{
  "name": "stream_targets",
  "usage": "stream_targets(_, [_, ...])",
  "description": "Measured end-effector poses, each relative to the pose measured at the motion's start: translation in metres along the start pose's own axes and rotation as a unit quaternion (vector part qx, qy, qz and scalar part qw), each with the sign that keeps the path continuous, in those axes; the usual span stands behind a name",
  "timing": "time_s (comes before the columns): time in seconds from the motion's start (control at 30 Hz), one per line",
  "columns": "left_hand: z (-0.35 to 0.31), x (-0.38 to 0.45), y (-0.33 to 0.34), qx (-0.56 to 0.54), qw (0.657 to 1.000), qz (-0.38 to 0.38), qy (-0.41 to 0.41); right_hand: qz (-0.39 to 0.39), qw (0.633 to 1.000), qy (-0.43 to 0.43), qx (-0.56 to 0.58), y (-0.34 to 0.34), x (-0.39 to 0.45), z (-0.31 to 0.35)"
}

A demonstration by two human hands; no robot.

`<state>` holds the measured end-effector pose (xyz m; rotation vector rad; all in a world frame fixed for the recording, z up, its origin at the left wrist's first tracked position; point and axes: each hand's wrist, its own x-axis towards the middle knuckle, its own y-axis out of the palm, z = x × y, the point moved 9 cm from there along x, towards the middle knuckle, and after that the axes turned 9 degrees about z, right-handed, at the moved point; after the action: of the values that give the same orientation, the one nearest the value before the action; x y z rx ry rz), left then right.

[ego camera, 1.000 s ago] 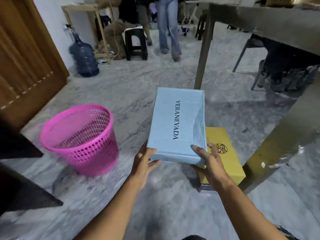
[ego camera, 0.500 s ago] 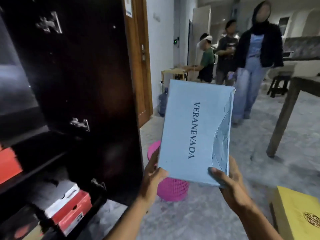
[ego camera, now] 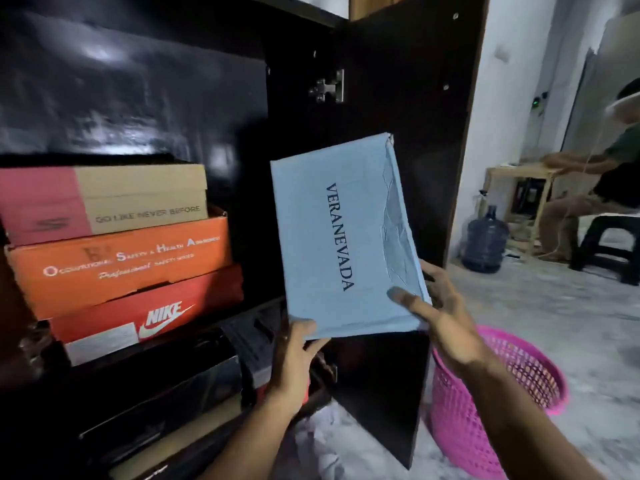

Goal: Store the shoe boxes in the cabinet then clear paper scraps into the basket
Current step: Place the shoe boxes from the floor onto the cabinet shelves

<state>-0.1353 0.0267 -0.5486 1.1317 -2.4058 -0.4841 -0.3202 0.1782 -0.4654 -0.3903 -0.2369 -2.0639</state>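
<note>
now the blue box (ego camera: 343,237) is up by the open cabinet (ego camera: 138,98), not out over the floor. both hands, left (ego camera: 294,362) and right (ego camera: 446,317), grip its near end. its long side points to 12; the shelf gap lies at 10.

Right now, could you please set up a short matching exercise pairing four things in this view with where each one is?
Things:
1. light blue shoe box
2. Nike box
3. pink basket
4. water bottle

Places:
A. on the floor by the white wall, far right
B. held up in front of the open cabinet by the left hand and right hand
C. bottom of the three-box stack on the cabinet shelf
D. on the floor just right of the open cabinet door

Pairs: 1-B, 2-C, 3-D, 4-A
</note>
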Motion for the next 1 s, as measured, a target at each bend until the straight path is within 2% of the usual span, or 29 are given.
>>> stream_targets(0.13, [-0.002, 0.018, -0.047, -0.013, 0.993, -0.113, -0.022, 0.001, 0.996, 0.069, 0.061, 0.040, 0.051, -0.049])
stream_targets(0.23, [-0.001, 0.033, -0.072, 0.017, 0.982, -0.182, -0.039, 0.008, 0.989, 0.114, 0.097, 0.063, 0.077, -0.083])
stream_targets(0.4, [-0.004, 0.061, -0.084, 0.106, 0.973, -0.191, -0.071, -0.011, 0.979, 0.171, 0.108, 0.077, 0.115, -0.136])
stream_targets(0.57, [0.008, 0.092, -0.099, 0.098, 0.962, -0.229, -0.115, -0.017, 0.973, 0.202, 0.111, 0.090, 0.153, -0.178])
stream_targets(0.7, [0.004, 0.113, -0.120, 0.120, 0.947, -0.281, -0.098, -0.002, 0.978, 0.191, 0.082, 0.104, 0.177, -0.208])
stream_targets(0.77, [0.000, 0.123, -0.137, 0.222, 0.927, -0.295, -0.074, -0.001, 0.982, 0.182, 0.045, 0.107, 0.191, -0.218])
stream_targets(0.87, [-0.006, 0.133, -0.153, 0.377, 0.876, -0.299, -0.033, -0.023, 0.983, 0.181, -0.006, 0.108, 0.230, -0.249])
stream_targets(0.93, [-0.010, 0.139, -0.163, 0.424, 0.850, -0.311, -0.026, -0.037, 0.982, 0.179, -0.046, 0.116, 0.239, -0.243])
stream_targets(1.0, [-0.016, 0.144, -0.168, 0.422, 0.846, -0.325, -0.013, -0.056, 0.978, 0.183, -0.078, 0.125, 0.238, -0.222])
